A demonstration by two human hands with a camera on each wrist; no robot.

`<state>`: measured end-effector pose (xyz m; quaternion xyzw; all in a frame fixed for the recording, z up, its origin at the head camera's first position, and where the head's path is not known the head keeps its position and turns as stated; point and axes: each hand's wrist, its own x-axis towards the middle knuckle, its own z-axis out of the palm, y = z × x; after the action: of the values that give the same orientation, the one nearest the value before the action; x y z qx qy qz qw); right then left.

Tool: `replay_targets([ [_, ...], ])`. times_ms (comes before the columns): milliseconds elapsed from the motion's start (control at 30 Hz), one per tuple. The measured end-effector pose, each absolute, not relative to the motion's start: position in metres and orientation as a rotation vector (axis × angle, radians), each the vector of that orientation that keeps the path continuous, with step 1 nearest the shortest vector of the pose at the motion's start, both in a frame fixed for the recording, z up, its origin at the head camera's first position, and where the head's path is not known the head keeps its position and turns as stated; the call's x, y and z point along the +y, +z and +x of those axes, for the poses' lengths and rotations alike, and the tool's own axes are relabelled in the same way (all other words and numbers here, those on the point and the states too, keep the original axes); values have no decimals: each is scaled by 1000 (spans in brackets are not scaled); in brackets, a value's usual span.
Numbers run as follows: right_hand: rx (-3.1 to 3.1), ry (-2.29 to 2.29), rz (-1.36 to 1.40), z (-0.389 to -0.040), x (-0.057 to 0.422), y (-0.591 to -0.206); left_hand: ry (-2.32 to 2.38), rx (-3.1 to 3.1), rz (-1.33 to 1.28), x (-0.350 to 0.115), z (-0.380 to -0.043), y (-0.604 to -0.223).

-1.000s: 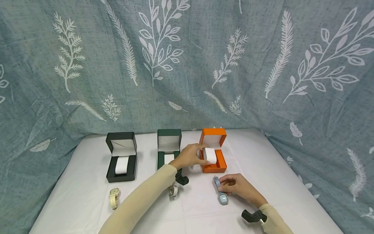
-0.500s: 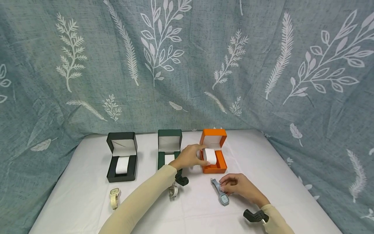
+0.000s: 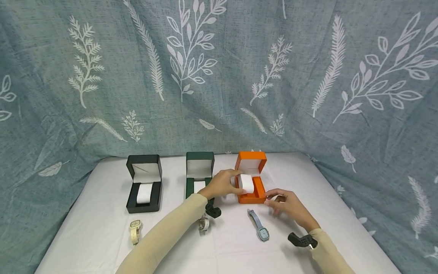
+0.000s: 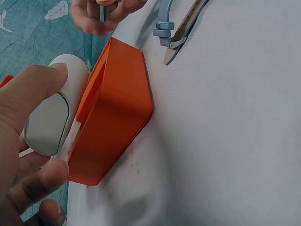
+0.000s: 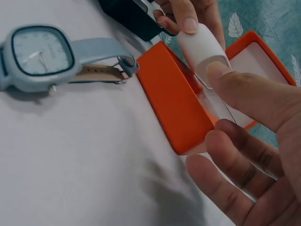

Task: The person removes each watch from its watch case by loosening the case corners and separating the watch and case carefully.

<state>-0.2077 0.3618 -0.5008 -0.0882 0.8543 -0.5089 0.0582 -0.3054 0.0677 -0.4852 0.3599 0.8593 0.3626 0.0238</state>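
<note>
With thumb and fingers my left hand (image 3: pixel 222 184) grips a white watch cushion (image 3: pixel 247 183), tilted above the base of the open orange watch box (image 3: pixel 260 188). In the left wrist view the cushion (image 4: pixel 77 77) sits between thumb and fingers, over the box's edge. My right hand (image 3: pixel 290 205) is at the box's front right corner, fingers loosely bent, holding nothing; whether a fingertip touches the box, I cannot tell. A light blue wristwatch (image 3: pixel 259 226) lies on the table in front of the box, its strap buckled into a loop in the right wrist view.
An open green watch box (image 3: pixel 200 161) and an open black one (image 3: pixel 144 209) stand to the left, each with a white cushion. A cream watch (image 3: pixel 135 231) and a silver-toned watch (image 3: pixel 204 224) lie in front, the latter partly beneath my left forearm. Patterned cloth hangs behind the white table.
My right hand has let go of the light blue watch and moved up towards the orange box. The watch lies slightly turned on the table. My left hand stays on the cushion.
</note>
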Motion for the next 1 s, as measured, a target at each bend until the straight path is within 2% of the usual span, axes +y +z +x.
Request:
replay_targets([
  [433, 2593, -1581, -174, -230, 363, -502, 1133, 2649, 1096, 66, -306, -484],
  [1000, 2544, -1544, -182, -253, 363, -509, 1145, 2635, 1082, 70, -308, -487],
])
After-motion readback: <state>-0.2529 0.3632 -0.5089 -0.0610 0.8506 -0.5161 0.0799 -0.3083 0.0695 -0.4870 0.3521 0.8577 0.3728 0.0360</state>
